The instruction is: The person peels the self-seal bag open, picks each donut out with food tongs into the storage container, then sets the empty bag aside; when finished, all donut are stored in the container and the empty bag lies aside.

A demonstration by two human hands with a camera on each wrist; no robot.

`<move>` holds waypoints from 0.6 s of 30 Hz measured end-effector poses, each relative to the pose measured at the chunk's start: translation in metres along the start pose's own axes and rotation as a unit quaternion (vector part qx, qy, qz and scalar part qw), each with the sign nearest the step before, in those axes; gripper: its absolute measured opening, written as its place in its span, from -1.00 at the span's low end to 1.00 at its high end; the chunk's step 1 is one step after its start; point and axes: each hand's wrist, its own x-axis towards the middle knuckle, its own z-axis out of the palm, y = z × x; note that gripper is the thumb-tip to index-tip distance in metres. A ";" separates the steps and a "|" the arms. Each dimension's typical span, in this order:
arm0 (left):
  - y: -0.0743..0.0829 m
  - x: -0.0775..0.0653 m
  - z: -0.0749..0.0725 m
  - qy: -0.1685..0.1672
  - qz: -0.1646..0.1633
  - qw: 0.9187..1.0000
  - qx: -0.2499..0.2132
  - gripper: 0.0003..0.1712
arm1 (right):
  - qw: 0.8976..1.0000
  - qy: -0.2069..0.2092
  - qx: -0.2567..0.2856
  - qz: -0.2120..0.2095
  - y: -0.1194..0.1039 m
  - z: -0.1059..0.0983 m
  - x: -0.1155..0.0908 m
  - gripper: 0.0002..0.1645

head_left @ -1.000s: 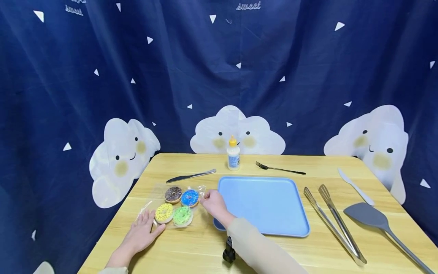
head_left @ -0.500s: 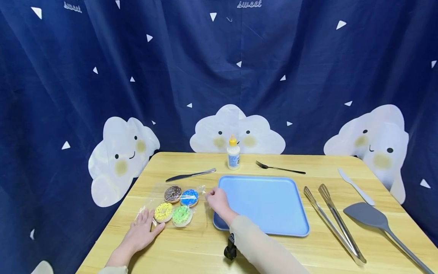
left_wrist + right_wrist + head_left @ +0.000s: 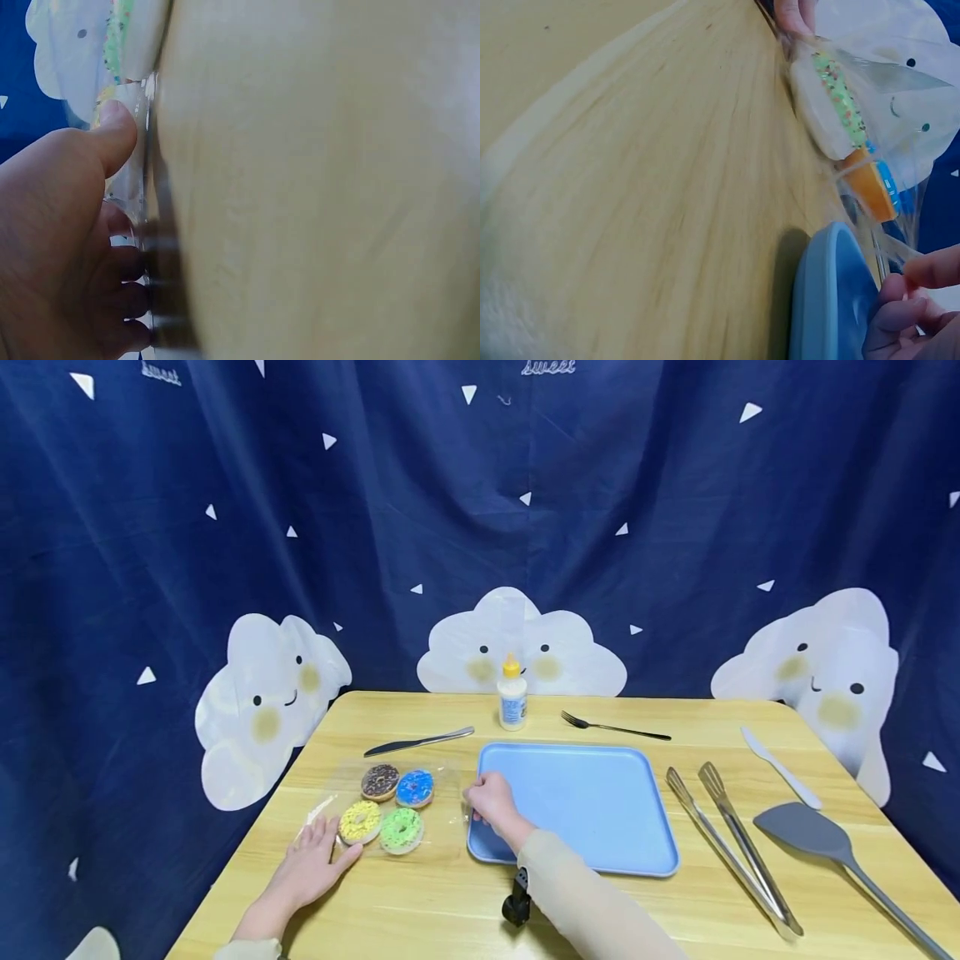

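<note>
A clear plastic bag (image 3: 901,196) lies on the table with donuts inside: chocolate brown (image 3: 380,792), blue (image 3: 415,788), yellow (image 3: 360,832) and green (image 3: 402,842). My left hand (image 3: 309,865) rests on the bag's left edge, fingers fairly straight and thumb spread by the yellow donut. In the left wrist view, the left thumb (image 3: 116,139) and fingertips lie along the bag's edge. My right hand (image 3: 493,802) pinches the bag's right edge between thumb and forefinger, over the left rim of the blue tray (image 3: 577,810). The right wrist view shows the film pulled taut toward these fingers.
Behind the tray stand a yellow-capped bottle (image 3: 513,706) and a dark fork (image 3: 615,728). A table knife (image 3: 420,742) lies beyond the donuts. To the right are metal tongs (image 3: 742,833), a white knife (image 3: 780,768) and a grey spatula (image 3: 806,835). A patterned curtain (image 3: 480,510) hangs behind.
My right hand has moved rightward from beside the blue donut to the tray's left rim, drawing the bag's edge out with it. The left hand stays in place.
</note>
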 end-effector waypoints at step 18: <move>0.018 0.021 -0.013 0.089 0.055 0.994 -0.033 0.02 | 0.998 -0.036 0.039 -0.038 -0.006 -0.051 -0.008 -0.73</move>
